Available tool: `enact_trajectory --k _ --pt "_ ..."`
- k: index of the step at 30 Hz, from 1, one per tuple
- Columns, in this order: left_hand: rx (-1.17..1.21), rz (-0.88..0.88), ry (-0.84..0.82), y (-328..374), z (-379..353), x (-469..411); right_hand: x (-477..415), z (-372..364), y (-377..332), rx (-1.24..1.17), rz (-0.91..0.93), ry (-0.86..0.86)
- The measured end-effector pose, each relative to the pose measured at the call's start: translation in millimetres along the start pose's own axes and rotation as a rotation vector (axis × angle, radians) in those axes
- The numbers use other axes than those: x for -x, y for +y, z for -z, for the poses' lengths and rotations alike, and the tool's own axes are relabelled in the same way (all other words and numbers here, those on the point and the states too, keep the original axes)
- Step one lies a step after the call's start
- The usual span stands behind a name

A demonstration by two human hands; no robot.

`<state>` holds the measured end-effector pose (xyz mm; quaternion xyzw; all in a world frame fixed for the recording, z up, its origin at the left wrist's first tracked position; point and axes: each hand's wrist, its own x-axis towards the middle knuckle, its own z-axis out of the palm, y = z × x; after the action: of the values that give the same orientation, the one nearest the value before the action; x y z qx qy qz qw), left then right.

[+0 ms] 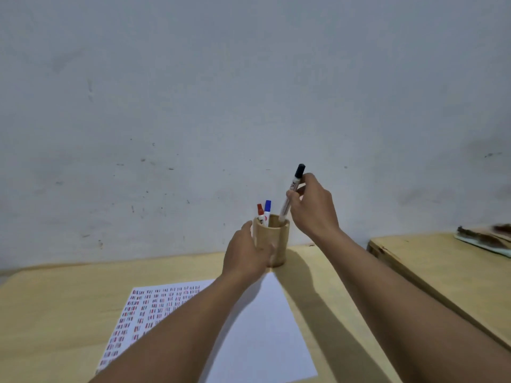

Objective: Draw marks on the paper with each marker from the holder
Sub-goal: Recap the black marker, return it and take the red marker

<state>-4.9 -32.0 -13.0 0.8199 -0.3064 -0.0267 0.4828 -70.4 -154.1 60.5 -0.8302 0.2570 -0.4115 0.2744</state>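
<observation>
A round wooden holder [278, 239] stands at the table's far edge against the wall. My left hand [246, 252] wraps around its left side. A red-capped marker [260, 212] and a blue-capped marker [267, 208] stand inside it. My right hand [313, 207] pinches a black-capped marker [293, 189], tilted, with its lower end at the holder's rim. A white paper [265, 322] lies in front of the holder; its left part carries rows of small red, blue and black marks, partly hidden by my left forearm.
The light wooden table [55, 313] runs up to a grey wall [193, 106]. A second wooden surface [431, 261] sits to the right across a gap, with a brownish object [486, 237] on a white sheet at its far end.
</observation>
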Motion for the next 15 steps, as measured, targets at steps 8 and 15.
enact_trajectory --k 8,15 --pt "0.106 0.050 -0.097 -11 -22 -21 -13 -36 33 0.136 -0.116 -0.207" --pt "0.235 0.023 -0.057 -29 -36 -26 -11 -47 40 0.029 -0.185 -0.144"
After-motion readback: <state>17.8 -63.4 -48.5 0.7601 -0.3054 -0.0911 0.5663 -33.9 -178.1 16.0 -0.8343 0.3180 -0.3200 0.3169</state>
